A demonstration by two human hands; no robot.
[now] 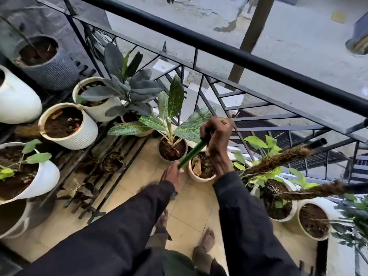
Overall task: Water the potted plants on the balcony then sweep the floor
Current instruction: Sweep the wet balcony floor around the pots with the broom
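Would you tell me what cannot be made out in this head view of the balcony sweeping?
- Lower end of the green handle: head view, hidden behind the left hand and its sleeve.
- The large white pot at left: head view, cut off by the frame edge.
- Whether the soil is wet: head view, too blurred.
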